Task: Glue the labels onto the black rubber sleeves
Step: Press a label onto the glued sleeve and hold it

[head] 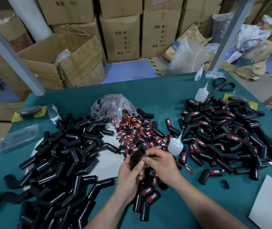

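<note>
Left: heap of bare sleeves runs right to the table's front-left edge, no room there. Centre: labels spill from a plastic bag, crowding the space behind the hands. Left hand has its fingers wrapped round the held sleeve, over the near labels. Long axis tilted, open mouth up and away, slightly right. Right hand fingers curled in, thumb pressed on the sleeve's side. Glue bottle just beyond, nozzle up-right. Right: labelled sleeves piled. I see bare green only at the front, between the forearms and out to a white card.
</note>
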`<state>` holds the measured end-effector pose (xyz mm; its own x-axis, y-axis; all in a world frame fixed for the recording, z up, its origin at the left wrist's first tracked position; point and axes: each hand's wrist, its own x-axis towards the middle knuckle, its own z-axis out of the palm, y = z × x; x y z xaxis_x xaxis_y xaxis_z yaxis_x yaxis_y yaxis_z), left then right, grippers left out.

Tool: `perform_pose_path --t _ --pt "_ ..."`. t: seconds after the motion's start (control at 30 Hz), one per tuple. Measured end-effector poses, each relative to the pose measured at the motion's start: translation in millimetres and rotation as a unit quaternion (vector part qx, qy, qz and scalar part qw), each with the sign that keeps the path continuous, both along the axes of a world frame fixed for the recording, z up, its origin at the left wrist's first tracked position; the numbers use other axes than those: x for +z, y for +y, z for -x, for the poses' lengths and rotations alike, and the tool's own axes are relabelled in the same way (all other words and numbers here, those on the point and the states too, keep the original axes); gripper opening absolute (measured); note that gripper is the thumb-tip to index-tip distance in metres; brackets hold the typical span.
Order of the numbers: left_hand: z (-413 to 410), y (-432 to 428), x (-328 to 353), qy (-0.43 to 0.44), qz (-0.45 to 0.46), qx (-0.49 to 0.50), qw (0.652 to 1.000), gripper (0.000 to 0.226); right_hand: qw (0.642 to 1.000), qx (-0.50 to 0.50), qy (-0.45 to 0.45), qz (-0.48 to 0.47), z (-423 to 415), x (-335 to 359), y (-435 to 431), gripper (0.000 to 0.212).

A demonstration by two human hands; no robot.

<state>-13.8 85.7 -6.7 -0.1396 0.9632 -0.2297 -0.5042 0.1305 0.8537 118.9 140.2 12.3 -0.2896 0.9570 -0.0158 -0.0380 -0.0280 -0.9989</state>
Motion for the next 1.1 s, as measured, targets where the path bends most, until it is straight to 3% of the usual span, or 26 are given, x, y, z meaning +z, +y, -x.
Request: perform_pose_path --t 0.1,0.4,0.57,0.67,0.8,0.87,1.0,1.1 --pt "-1 0 0 -0.006 0.0 -0.002 1.0 0.027 1.0 0.011 -0.011 -0.025 -7 -7 1 0.011" --pt "-1 2 -2 -0.016 0.019 0.01 1.0 0.022 0.996 0.041 -0.019 -0.075 -8 -6 -2 0.036" --pt "0 3 -3 0.007 0.028 -0.004 1.0 0.021 0.985 -0.013 -0.109 -0.137 -8 -11 -4 0.018" --pt "1 2 -3 -0.012 0.021 -0.005 1.0 0.026 0.943 -0.083 -0.149 -0.286 -8 -13 -8 0.008" --pt "3 1 -1 -0.063 0.005 0.005 0.998 0.041 0.824 -0.1 -0.178 -0.529 -17 -12 -7 0.011" --pt "2 0 -1 -0.063 -0.007 0.01 0.998 0.043 0.783 -0.103 -0.184 -0.585 -19 -12 -5 0.014" --pt "1 -3 -4 0.019 -0.033 0.043 0.998 0.016 0.778 -0.101 -0.172 -0.595 -20 -15 -2 0.017" --pt "1 -4 0 0.09 -0.041 0.066 0.993 0.025 0.804 -0.109 -0.141 -0.567 -23 -17 -1 0.022"
